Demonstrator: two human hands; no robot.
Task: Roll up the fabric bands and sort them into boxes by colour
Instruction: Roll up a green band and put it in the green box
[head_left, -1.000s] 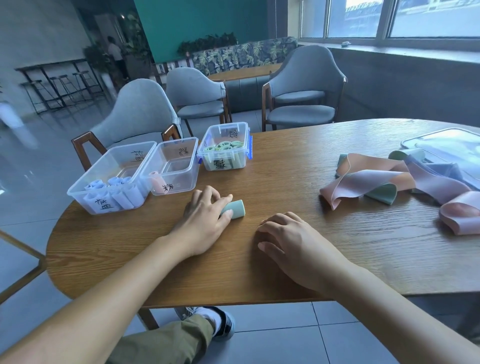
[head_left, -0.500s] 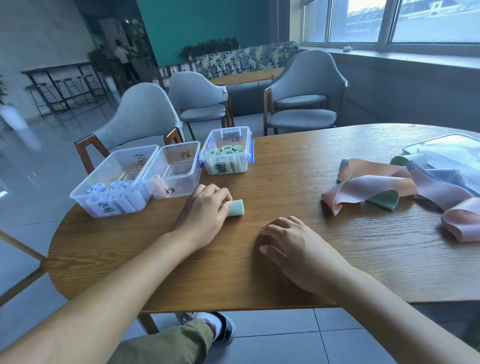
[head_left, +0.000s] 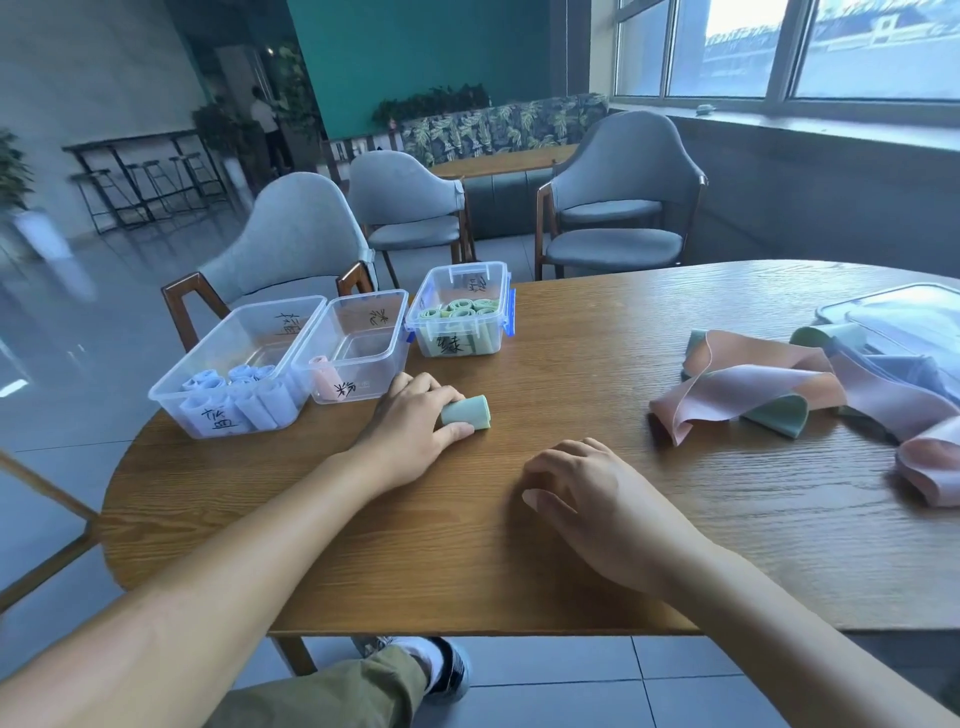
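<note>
Three clear plastic boxes sit in a row at centre left of the frame on the wooden table (head_left: 597, 519): the blue box (head_left: 234, 364) with pale blue rolls, the pink box (head_left: 353, 345) with a single pink roll in its near left corner, and the green box (head_left: 460, 309) packed with green rolls. Each carries a handwritten label, too blurred to read. Just below the pink box, the left hand (head_left: 410, 431) curls its fingers and thumb round a green roll (head_left: 467, 412) lying on the table; only the roll's right end shows, the rest being hidden under the fingers. The right hand (head_left: 597, 499) rests near the lower centre, fingers loosely bent on the wood and holding nothing. At the right edge lies a heap of loose bands (head_left: 779, 395), pink, green and lilac, overlapping so that their count cannot be told, and partly cut off by the frame. Behind them a clear lid (head_left: 904, 312) is also cropped.
</note>
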